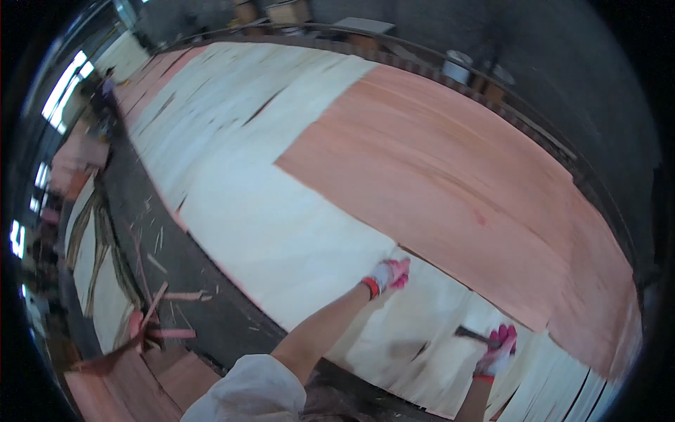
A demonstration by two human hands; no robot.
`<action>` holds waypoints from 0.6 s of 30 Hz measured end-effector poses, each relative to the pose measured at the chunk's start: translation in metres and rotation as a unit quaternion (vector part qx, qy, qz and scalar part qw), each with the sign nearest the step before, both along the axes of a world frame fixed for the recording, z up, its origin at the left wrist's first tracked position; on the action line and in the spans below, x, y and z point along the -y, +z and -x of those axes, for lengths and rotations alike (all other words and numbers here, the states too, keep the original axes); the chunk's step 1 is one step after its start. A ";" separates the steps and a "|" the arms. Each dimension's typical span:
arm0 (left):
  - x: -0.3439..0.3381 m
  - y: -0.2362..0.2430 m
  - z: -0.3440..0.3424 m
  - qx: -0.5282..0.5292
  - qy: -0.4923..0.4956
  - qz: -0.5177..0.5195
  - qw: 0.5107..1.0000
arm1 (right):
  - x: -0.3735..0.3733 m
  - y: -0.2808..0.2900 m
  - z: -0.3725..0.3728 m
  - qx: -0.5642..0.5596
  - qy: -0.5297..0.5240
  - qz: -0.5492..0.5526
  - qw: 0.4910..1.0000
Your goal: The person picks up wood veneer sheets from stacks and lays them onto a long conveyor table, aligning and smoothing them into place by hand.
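Observation:
My left hand (391,274), in a white and pink work glove with a red cuff, is over the pale veneer sheet (281,218). Its fingers are curled together; what they hold, if anything, is hidden. Just beyond it runs the near edge of a large pinkish-brown veneer sheet (436,162), lying on top of the pale one. To the right, my right hand (498,352), gloved the same way, is closed around a dark, flat-bladed hand tool (472,334) that points left. The tool is above the pale sheet, its exact kind blurred.
Narrow pale strips (548,380) with dark gaps lie at the near right. Left of the work surface, veneer scraps (169,295) litter the dark floor beside stacked reddish sheets (119,387) and pale sheets (105,281). A person (110,91) stands far left. A white bucket (457,65) stands beyond the far edge.

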State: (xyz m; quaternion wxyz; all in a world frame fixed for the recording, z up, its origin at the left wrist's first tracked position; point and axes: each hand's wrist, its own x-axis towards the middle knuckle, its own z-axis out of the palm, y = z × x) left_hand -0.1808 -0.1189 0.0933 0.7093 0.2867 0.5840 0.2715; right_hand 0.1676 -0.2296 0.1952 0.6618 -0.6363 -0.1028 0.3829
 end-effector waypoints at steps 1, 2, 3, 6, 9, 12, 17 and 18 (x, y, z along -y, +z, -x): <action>0.031 0.016 0.001 0.082 0.098 0.027 0.991 | 0.019 0.018 0.017 0.068 -0.007 0.006 0.998; 0.060 0.032 0.009 0.147 0.136 0.041 0.979 | 0.036 0.007 0.008 0.085 0.039 0.027 0.995; 0.099 0.013 0.036 0.181 0.100 -0.005 0.978 | 0.052 -0.011 0.016 0.096 0.088 0.030 0.991; 0.225 0.036 0.100 0.141 0.220 0.052 0.964 | 0.089 -0.045 0.024 0.103 0.152 0.031 0.982; 0.359 0.058 0.160 0.028 0.334 0.118 0.935 | 0.086 -0.066 0.013 0.106 0.184 0.044 0.976; 0.516 0.014 0.214 -0.038 0.444 0.139 0.884 | 0.075 -0.053 0.047 0.150 0.278 0.013 0.949; 0.740 0.016 0.186 -0.158 0.602 0.116 0.774 | 0.063 -0.079 0.069 0.342 0.378 -0.169 0.843; 0.788 0.016 0.170 -0.161 0.594 0.150 0.774 | 0.077 -0.071 0.082 0.328 0.395 -0.181 0.839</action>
